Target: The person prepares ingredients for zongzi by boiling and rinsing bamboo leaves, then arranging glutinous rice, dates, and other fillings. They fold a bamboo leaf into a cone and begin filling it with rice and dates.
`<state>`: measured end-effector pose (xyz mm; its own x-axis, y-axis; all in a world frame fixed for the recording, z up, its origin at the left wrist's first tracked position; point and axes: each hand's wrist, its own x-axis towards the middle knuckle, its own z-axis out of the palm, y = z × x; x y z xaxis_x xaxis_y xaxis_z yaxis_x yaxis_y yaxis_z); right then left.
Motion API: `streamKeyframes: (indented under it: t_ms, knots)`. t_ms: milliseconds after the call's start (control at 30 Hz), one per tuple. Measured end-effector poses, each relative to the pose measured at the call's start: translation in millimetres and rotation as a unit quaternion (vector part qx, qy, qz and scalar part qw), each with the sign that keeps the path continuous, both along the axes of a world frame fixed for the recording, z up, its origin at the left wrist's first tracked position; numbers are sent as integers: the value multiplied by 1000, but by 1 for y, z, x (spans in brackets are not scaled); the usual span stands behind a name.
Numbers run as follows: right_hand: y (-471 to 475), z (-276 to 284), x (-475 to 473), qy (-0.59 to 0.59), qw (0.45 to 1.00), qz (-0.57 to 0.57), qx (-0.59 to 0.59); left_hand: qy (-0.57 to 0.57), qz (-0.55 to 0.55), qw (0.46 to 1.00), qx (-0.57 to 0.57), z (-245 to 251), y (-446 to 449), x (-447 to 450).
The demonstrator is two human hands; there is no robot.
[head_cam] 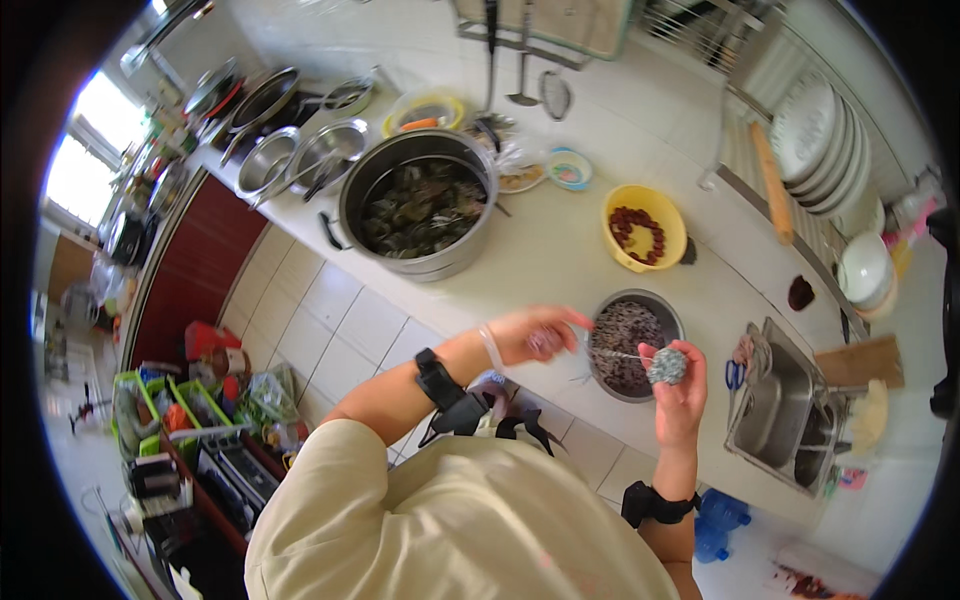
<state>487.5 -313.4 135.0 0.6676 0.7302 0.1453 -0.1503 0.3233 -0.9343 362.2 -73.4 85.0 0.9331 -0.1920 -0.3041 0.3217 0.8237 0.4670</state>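
Note:
My right hand (681, 390) holds a small round bundle (666, 366), speckled grey-green and white, in its fingertips. Whether it is a wound ball or a wrapped parcel I cannot tell. From it a thin white string (619, 354) runs left to my left hand (544, 334), which is blurred, its index finger extended and the other fingers curled round the string's end. Both hands are above the counter's front part, on either side of a metal bowl (679, 315) of dark mixed grains (626, 330). Beyond it, a yellow plastic bowl (673, 214) contains dark red dates (626, 221).
A large steel pot (450, 259) of dark green leafy pieces (420, 210) stands left on the counter (540, 247). Behind it are steel bowls (270, 161) and a small blue-rimmed bowl (574, 180). At right are a sink (772, 420), blue-handled scissors (735, 375) and a plate rack with stacked plates (810, 135).

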Motion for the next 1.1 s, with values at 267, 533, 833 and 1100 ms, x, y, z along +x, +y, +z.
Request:
streamKeyframes:
  t_ms: [267, 533, 833, 1100]
  knots:
    - [-89, -11, 22, 236, 953, -153, 110, 154, 341, 924, -77, -134, 129, 83]
    - [-158, 20, 32, 149, 945, -206, 204, 73, 506, 855, 82, -147, 164, 206]
    - [-110, -114, 136, 48, 884, -325, -331, 226, 262, 770, 536, -225, 129, 249]
    - [-67, -134, 131, 68, 873, -330, -353, 157, 78, 841, 511, -188, 53, 280]
